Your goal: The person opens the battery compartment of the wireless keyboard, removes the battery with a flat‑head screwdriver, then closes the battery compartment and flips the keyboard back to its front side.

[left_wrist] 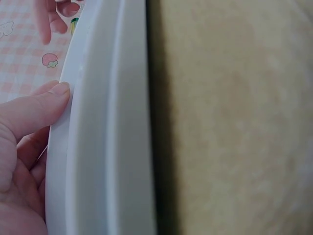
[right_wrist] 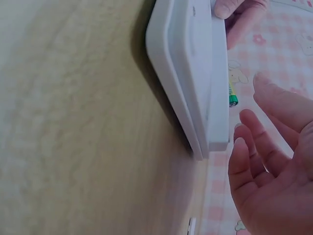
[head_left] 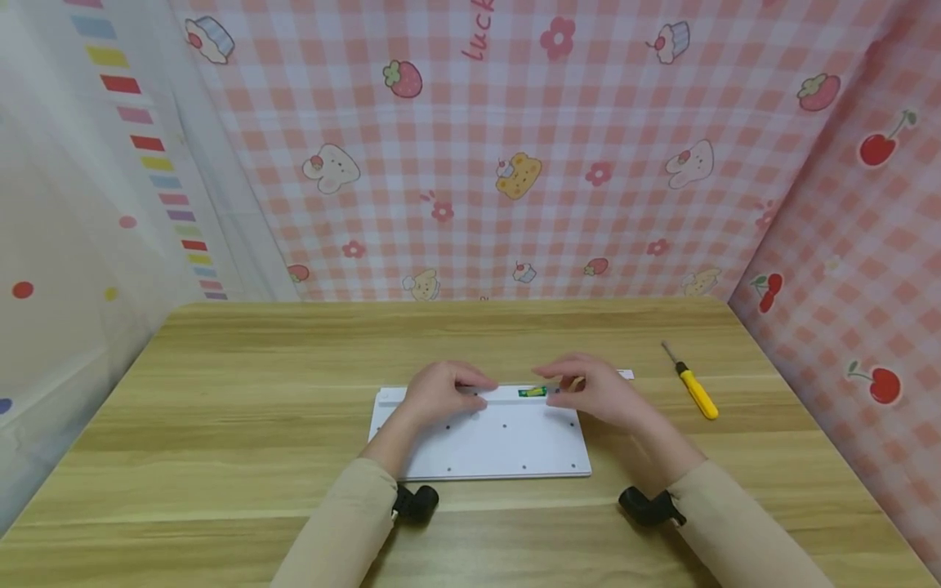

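Note:
A white keyboard, seen from its screw-dotted underside, lies on the table. My left hand holds its raised far edge, thumb on the near side and fingers behind, as the left wrist view shows. Toward the right end of that raised strip, a green and yellow battery sits in an open slot; the right wrist view shows the battery's end sticking up a little. My right hand hovers beside the slot with thumb and fingers apart. Nothing is between them.
A screwdriver with a yellow handle lies to the right on the wooden table. Behind the right hand, a small white strip shows, partly hidden. Patterned curtains hang behind and beside the table.

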Demonstrator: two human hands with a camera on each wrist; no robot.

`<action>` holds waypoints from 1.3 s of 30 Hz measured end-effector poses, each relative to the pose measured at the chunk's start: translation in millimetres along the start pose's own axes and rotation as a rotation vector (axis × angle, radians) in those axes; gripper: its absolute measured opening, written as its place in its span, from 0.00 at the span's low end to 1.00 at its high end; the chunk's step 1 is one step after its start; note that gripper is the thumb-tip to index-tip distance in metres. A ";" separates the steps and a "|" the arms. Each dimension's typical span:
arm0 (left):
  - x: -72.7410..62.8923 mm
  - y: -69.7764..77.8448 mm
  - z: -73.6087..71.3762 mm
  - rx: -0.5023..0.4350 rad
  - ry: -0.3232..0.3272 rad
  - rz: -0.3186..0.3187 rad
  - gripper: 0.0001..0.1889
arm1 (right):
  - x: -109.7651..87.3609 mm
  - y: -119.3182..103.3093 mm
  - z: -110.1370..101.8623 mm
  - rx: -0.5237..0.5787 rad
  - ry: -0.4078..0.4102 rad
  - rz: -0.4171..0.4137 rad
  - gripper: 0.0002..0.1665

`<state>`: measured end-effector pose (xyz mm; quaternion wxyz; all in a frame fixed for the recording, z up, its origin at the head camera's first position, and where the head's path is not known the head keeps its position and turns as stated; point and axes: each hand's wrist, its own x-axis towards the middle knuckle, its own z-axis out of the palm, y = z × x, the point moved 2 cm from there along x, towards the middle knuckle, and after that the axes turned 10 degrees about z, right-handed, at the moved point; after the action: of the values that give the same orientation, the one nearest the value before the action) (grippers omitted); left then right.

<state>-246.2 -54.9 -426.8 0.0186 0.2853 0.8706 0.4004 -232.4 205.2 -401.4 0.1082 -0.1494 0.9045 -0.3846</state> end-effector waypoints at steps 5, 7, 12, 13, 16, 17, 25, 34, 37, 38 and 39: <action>0.3 0.0 0.2 -0.007 0.001 0.006 0.13 | 5.1 -1.1 3.7 0.015 -0.015 0.028 0.22; 0.3 0.0 0.4 -0.007 0.001 0.006 0.13 | 6.6 -1.4 4.8 0.021 -0.019 0.036 0.22; 0.7 -1.1 1.1 0.002 0.006 0.003 0.13 | 10.1 -2.1 6.8 0.032 -0.017 0.057 0.20; 0.8 -1.4 1.3 0.004 0.006 0.003 0.13 | 11.0 -2.0 7.2 0.031 -0.014 0.057 0.19; 1.4 -2.0 1.7 0.005 0.007 0.003 0.13 | 13.4 -0.7 7.8 0.032 -0.010 0.047 0.18; 1.6 -2.2 1.8 0.005 0.006 0.004 0.13 | 14.2 -0.2 8.0 0.034 -0.009 0.044 0.18; 2.1 -1.1 0.9 0.003 -0.001 0.007 0.13 | 18.4 2.9 9.2 0.008 0.008 0.036 0.13; 1.5 -1.6 0.7 -0.001 -0.009 -0.002 0.13 | 20.5 1.3 10.7 -0.034 0.018 0.045 0.11; 1.2 -1.2 0.6 -0.004 -0.008 -0.002 0.13 | 20.0 0.3 10.7 -0.063 0.021 0.036 0.12; 1.2 -1.1 0.6 -0.006 -0.006 -0.002 0.13 | 19.5 0.0 10.4 -0.079 0.021 0.027 0.12; 1.1 -1.0 0.6 -0.007 -0.005 -0.002 0.13 | 18.8 -0.4 10.1 -0.096 0.022 0.016 0.12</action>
<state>-247.5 -54.5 -427.7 0.0225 0.2854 0.8694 0.4028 -246.8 191.6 -409.5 0.0939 -0.1431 0.9241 -0.3416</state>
